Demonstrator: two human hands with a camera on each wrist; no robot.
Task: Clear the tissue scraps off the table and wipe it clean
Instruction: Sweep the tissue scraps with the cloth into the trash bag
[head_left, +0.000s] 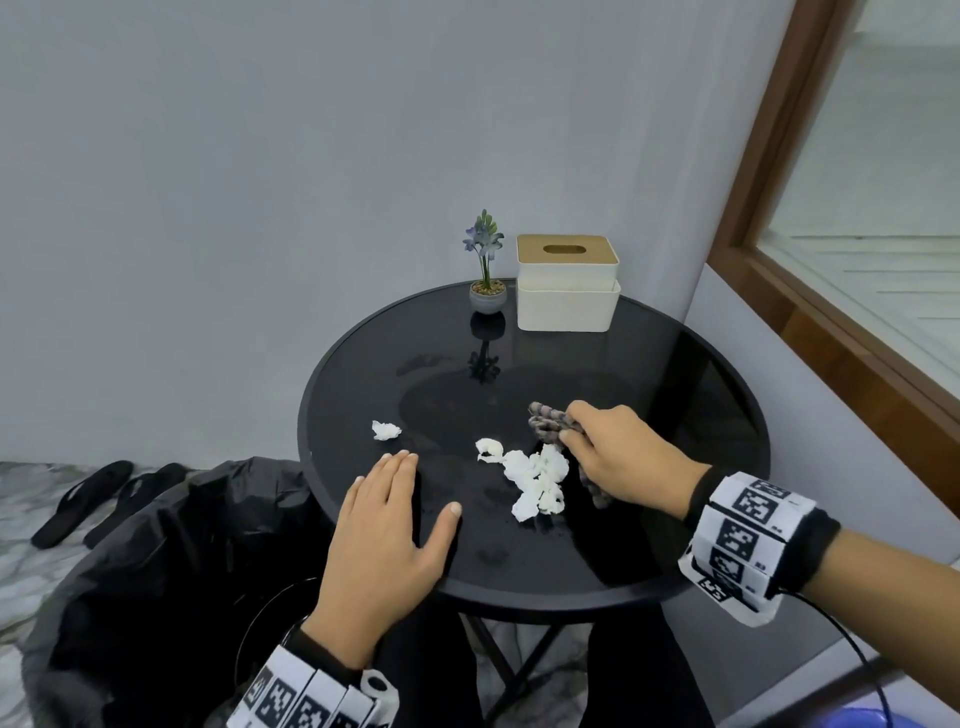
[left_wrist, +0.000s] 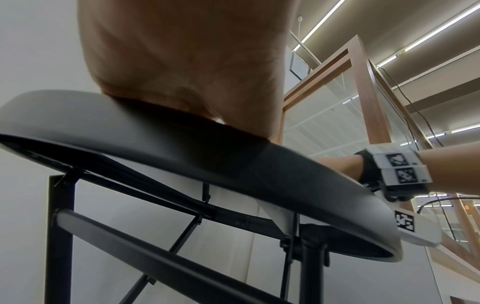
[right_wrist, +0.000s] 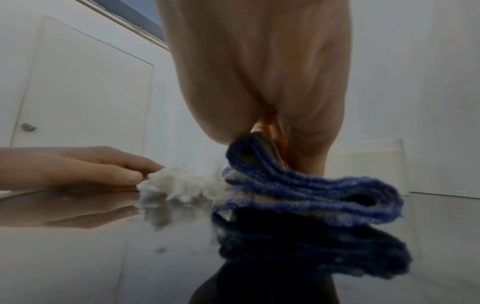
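Observation:
A round black glass table (head_left: 675, 364) carries white tissue scraps: a heap (head_left: 537, 480) near the middle, a small piece (head_left: 488, 448) beside it, and a lone scrap (head_left: 386, 430) to the left. My right hand (head_left: 618, 457) grips a folded blue-grey cloth (head_left: 548, 420) and holds it against the right side of the heap. The cloth (right_wrist: 311, 185) touches the tissue heap (right_wrist: 182, 185) in the right wrist view. My left hand (head_left: 387, 535) lies flat on the table's near left edge, fingers straight, holding nothing. From below, the left wrist view shows that palm (left_wrist: 182, 61) on the table rim (left_wrist: 259, 181).
A black-lined bin (head_left: 171, 561) stands at the table's near left edge. A small potted flower (head_left: 487, 291) and a white tissue box with a wooden lid (head_left: 567, 283) stand at the far side. Black slippers (head_left: 83, 501) lie on the floor to the left. A wall and window frame close off the right.

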